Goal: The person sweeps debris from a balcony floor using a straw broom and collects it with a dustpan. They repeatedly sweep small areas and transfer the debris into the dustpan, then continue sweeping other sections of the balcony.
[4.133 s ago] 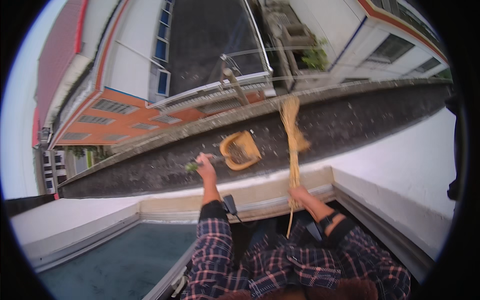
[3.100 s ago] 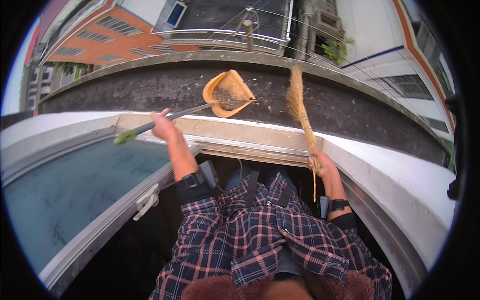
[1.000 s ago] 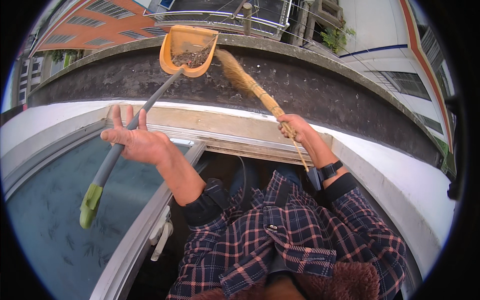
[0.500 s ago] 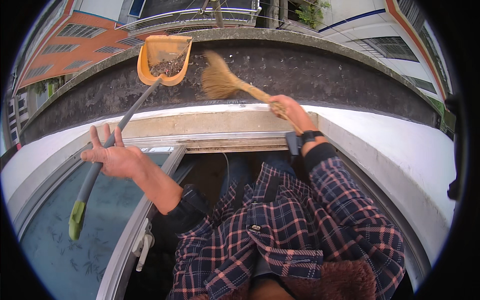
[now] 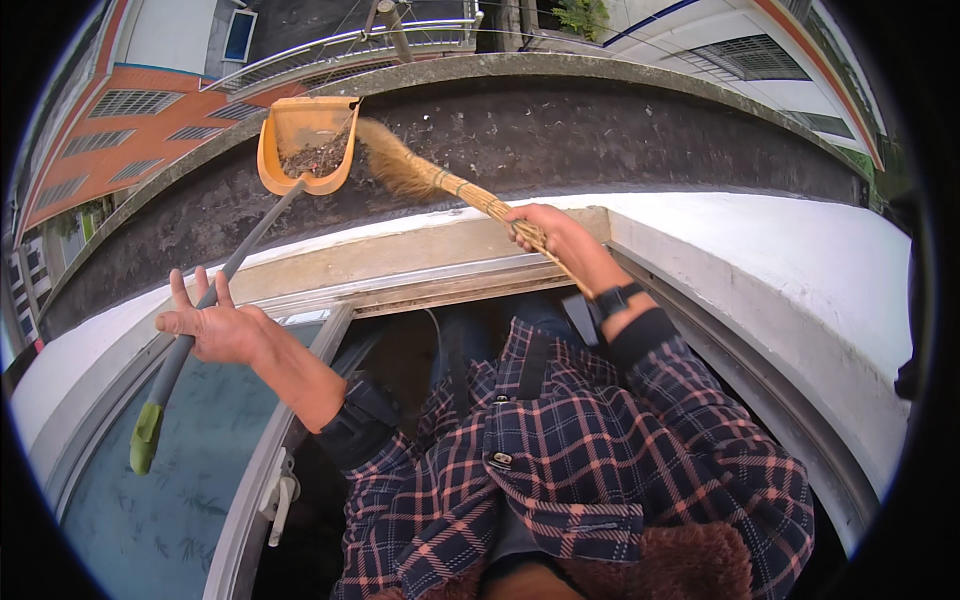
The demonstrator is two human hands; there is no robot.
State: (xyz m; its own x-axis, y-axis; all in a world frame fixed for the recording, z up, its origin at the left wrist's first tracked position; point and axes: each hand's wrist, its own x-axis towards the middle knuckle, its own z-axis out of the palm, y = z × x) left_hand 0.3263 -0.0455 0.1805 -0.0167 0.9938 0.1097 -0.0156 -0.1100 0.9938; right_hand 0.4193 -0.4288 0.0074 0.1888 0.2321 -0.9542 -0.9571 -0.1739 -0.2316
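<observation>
Out beyond the window sill, an orange dustpan on a long grey handle has a heap of dry debris in its pan. My left hand holds that handle low down, several fingers stretched past it, the handle running across the hand. A green grip caps the handle's lower end. In my right hand is a straw hand broom, the fingers wrapped round its bound stalk. Its bristles, blurred by motion, lie right beside the dustpan's right rim.
A dark, stained ledge runs behind a grey parapet edge. Nearer me lie the metal window track and white sill. At left, the frosted sliding pane has a latch handle. Buildings stand beyond.
The broom has swept left, its bristles now close against the dustpan. My right hand has moved left with it. The whole scene has shifted a little in view; my left hand keeps its hold.
</observation>
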